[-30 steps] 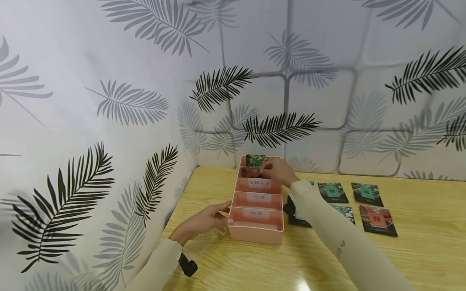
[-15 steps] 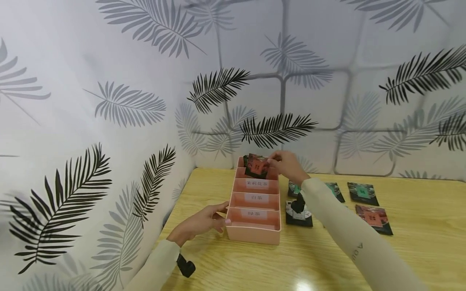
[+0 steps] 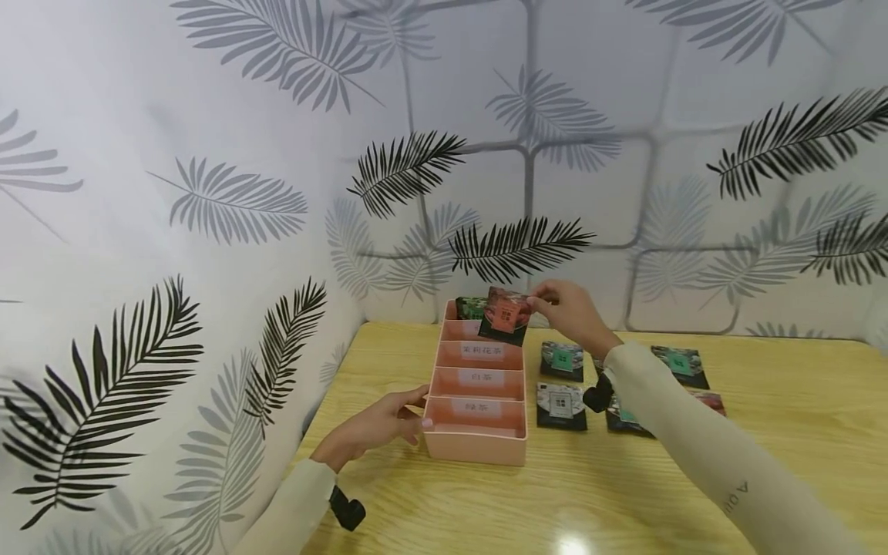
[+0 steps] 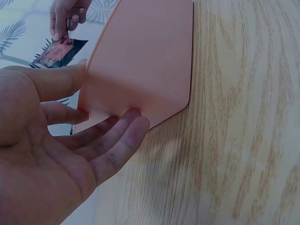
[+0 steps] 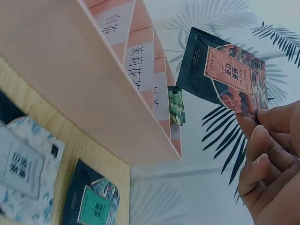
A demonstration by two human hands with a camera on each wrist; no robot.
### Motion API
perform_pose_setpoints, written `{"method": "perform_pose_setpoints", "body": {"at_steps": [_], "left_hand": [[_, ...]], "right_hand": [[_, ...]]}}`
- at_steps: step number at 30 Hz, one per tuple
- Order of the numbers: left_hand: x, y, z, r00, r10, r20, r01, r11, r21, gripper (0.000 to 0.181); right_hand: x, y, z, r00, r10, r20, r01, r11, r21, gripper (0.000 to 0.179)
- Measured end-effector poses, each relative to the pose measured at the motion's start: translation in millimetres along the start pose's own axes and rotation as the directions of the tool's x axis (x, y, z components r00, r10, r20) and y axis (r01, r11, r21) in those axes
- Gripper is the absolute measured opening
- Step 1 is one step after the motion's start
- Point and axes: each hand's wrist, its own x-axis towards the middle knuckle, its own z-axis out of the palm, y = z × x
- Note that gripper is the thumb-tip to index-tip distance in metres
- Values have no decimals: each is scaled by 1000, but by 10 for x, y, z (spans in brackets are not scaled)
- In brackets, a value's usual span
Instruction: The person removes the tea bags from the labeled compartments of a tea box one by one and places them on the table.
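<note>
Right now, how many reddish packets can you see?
2: one reddish packet pinched in the right hand, a second packet on the table, mostly behind the sleeve. More may be hidden.

The sachet (image 3: 505,316) in the right hand (image 3: 570,314) is black and red, its label (image 5: 228,70) salmon-pink. The left hand's (image 3: 375,426) box (image 3: 475,449) is pink, the desk (image 3: 576,486) beneath yellow wood-grain; beyond both hands, grey and black fronds (image 3: 523,249) pattern the white backdrop (image 3: 479,46).

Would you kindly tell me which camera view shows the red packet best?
The right wrist view: the red packet is large there, its "BLACK TEA" print legible, pinched by the right hand. The head view shows its front too, but small; the left wrist view has it small, at upper left, its print unreadable.
</note>
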Motion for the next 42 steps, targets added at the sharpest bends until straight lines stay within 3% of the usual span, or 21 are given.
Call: {"method": "perform_pose_setpoints", "body": {"at_steps": [22, 30, 42], "left_hand": [[27, 45, 46, 1000, -5, 8, 5, 1000, 3, 65], [22, 53, 49, 1000, 4, 13, -5, 1000, 18, 66], [5, 59, 48, 999, 10, 33, -10, 1000, 1, 69]], "right_hand": [[-761, 271, -452, 999, 45, 16, -44, 994, -97, 18], [-1014, 450, -421, 996, 86, 33, -82, 990, -112, 19], [-1338, 543, -266, 981, 140, 135, -133, 989, -60, 12]]}}
